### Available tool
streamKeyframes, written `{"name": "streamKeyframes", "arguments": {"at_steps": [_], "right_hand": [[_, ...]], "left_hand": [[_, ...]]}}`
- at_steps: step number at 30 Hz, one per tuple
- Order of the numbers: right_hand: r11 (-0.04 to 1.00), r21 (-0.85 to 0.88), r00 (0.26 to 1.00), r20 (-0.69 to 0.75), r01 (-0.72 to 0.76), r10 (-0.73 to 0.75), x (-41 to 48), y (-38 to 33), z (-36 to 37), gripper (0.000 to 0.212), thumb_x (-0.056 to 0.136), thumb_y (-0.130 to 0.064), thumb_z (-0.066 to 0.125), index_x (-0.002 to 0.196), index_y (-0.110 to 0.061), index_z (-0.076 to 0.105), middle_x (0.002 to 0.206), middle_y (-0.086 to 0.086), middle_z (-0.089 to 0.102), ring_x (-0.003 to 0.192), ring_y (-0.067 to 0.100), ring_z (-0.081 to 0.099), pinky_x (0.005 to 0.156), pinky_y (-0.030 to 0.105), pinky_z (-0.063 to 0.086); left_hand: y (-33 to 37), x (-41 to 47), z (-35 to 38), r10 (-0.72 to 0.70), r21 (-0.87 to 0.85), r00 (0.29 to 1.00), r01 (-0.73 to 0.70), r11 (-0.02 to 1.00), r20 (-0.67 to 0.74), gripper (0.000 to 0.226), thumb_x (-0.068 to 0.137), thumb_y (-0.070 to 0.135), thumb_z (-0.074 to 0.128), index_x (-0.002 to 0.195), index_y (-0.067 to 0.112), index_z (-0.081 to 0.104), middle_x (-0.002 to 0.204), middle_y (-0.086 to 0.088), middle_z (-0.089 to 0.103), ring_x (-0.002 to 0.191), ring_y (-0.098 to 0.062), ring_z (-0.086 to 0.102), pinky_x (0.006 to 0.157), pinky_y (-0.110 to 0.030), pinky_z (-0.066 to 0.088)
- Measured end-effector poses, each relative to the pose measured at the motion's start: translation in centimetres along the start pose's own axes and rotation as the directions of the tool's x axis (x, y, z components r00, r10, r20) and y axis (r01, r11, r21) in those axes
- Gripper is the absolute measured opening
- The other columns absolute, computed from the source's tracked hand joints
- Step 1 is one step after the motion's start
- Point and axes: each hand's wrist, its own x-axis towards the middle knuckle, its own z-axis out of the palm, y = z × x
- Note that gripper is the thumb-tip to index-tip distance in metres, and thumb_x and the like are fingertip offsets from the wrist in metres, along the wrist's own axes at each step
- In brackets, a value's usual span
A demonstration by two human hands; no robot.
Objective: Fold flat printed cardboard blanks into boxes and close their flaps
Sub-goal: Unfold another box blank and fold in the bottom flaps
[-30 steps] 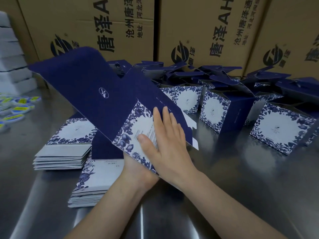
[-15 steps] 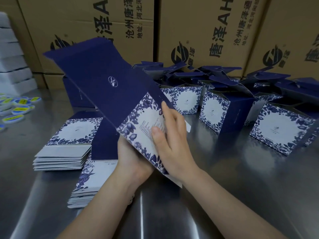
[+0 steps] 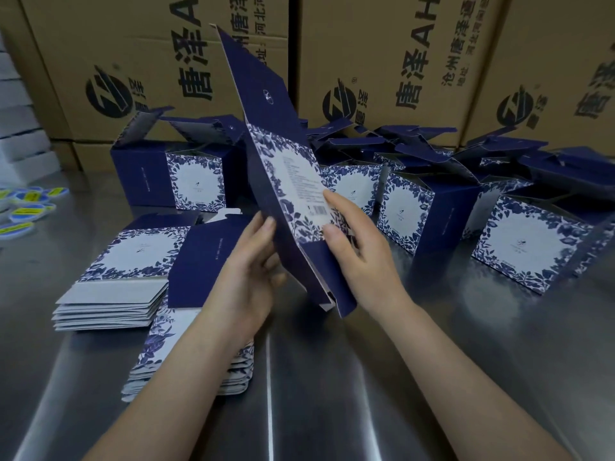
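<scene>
A flat navy blank [image 3: 286,181] with a blue floral white panel stands almost upright above the steel table, its long navy flap pointing up and back. My left hand [image 3: 248,277] holds its left face, fingertips on the navy side. My right hand [image 3: 356,247] grips its right face, thumb and fingers on the printed panel near the barcode. Two stacks of flat blanks [image 3: 113,284] lie to the left; my left forearm covers part of the nearer stack [image 3: 156,347].
Several folded boxes [image 3: 529,244] with open top flaps crowd the back and right of the steel table [image 3: 332,394]; one stands at the back left [image 3: 173,174]. Large brown cartons [image 3: 382,61] form a wall behind. Yellow-blue labels [image 3: 26,207] lie at the far left.
The blank has swung from lying tilted leftward to nearly upright and edge-on. My left hand has come out from under it to its left face; my right hand now holds it lower down.
</scene>
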Motion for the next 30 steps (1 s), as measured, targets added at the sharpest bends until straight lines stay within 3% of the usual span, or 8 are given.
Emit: {"name": "streamKeyframes", "arguments": {"at_steps": [5, 9, 13, 16, 18, 22, 27, 30], "right_hand": [[0.995, 0.086, 0.997, -0.060, -0.044, 0.050, 0.4, 0.8, -0.2, 0.056, 0.088, -0.055, 0.041, 0.139, -0.034, 0.044, 0.137, -0.025, 0.047, 0.129, 0.001, 0.045, 0.110, 0.036, 0.037], [0.983, 0.158, 0.983, -0.136, -0.098, 0.120, 0.8, 0.9, -0.4, 0.051, 0.083, -0.060, 0.044, 0.130, -0.040, 0.044, 0.140, -0.012, 0.048, 0.127, 0.014, 0.050, 0.106, 0.046, 0.041], [0.961, 0.251, 0.966, -0.195, -0.118, 0.170, 1.1, 0.7, -0.9, 0.033, 0.091, -0.042, 0.050, 0.119, -0.027, 0.058, 0.129, -0.006, 0.058, 0.116, 0.012, 0.057, 0.100, 0.039, 0.047], [0.942, 0.319, 0.965, -0.196, -0.104, 0.173, 1.0, 0.6, -1.1, 0.022, 0.098, -0.026, 0.051, 0.111, -0.016, 0.066, 0.114, -0.006, 0.065, 0.100, 0.001, 0.060, 0.084, 0.015, 0.045], [0.919, 0.385, 0.968, -0.188, -0.085, 0.168, 0.9, 0.4, -1.2, 0.021, 0.098, -0.023, 0.049, 0.104, -0.016, 0.068, 0.103, -0.013, 0.067, 0.095, -0.006, 0.060, 0.080, 0.008, 0.043], [0.844, 0.529, 0.971, -0.141, -0.091, 0.194, 1.3, 0.3, -1.8, 0.030, 0.089, -0.029, 0.043, 0.105, -0.020, 0.066, 0.110, -0.010, 0.067, 0.101, 0.001, 0.063, 0.084, 0.019, 0.051], [0.636, 0.767, 0.983, -0.039, -0.084, 0.177, 1.5, 0.2, -2.2, 0.036, 0.080, -0.012, 0.040, 0.109, -0.013, 0.060, 0.105, 0.001, 0.066, 0.097, 0.018, 0.061, 0.078, 0.027, 0.051], [0.637, 0.766, 0.990, 0.002, -0.092, 0.141, 1.4, 0.2, -2.3, 0.043, 0.074, -0.007, 0.038, 0.112, -0.013, 0.058, 0.111, 0.002, 0.068, 0.105, 0.019, 0.060, 0.083, 0.027, 0.051]], "left_hand": [[-0.1, 0.1, -0.4, 0.018, 0.100, 0.995, -0.028, 0.995, 0.096, 0.047, 0.084, 0.041, 0.064, 0.131, 0.033, 0.059, 0.127, 0.001, 0.067, 0.109, -0.013, 0.067, 0.077, -0.031, 0.056], [-1.0, 0.4, -0.6, 0.094, 0.161, 0.994, -0.103, 0.982, 0.061, 0.094, 0.069, 0.027, 0.077, 0.149, 0.040, 0.028, 0.116, 0.020, 0.069, 0.115, -0.007, 0.064, 0.082, -0.022, 0.055], [-1.3, 0.3, -0.5, 0.132, 0.439, 0.987, -0.161, 0.884, 0.097, 0.121, 0.053, 0.035, 0.088, 0.150, 0.049, 0.016, 0.148, 0.016, 0.039, 0.127, -0.016, 0.056, 0.099, -0.030, 0.051], [-1.5, 0.1, -0.2, 0.151, 0.512, 0.987, -0.154, 0.845, 0.048, 0.119, 0.049, 0.045, 0.086, 0.150, 0.047, 0.021, 0.153, -0.005, 0.037, 0.131, -0.025, 0.052, 0.108, -0.044, 0.044], [-1.5, 0.1, 0.1, 0.220, 0.552, 0.975, -0.177, 0.815, -0.011, 0.111, 0.057, 0.042, 0.084, 0.151, 0.040, 0.024, 0.154, 0.003, 0.032, 0.133, -0.023, 0.050, 0.109, -0.045, 0.043], [-0.9, 0.1, 0.1, 0.333, 0.564, 0.937, -0.218, 0.797, -0.108, 0.093, 0.074, 0.051, 0.076, 0.152, 0.025, 0.032, 0.154, 0.008, 0.036, 0.133, -0.010, 0.048, 0.112, -0.038, 0.040], [-0.5, -0.2, 0.0, 0.352, 0.507, 0.934, -0.279, 0.816, -0.053, 0.090, 0.077, 0.050, 0.072, 0.153, 0.025, 0.030, 0.111, 0.044, 0.060, 0.099, 0.018, 0.059, 0.083, -0.007, 0.048], [-0.6, -0.1, -0.1, 0.365, 0.502, 0.929, -0.288, 0.816, -0.061, 0.095, 0.070, 0.046, 0.073, 0.153, 0.029, 0.029, 0.135, 0.028, 0.052, 0.095, 0.015, 0.062, 0.082, -0.013, 0.051]]}}
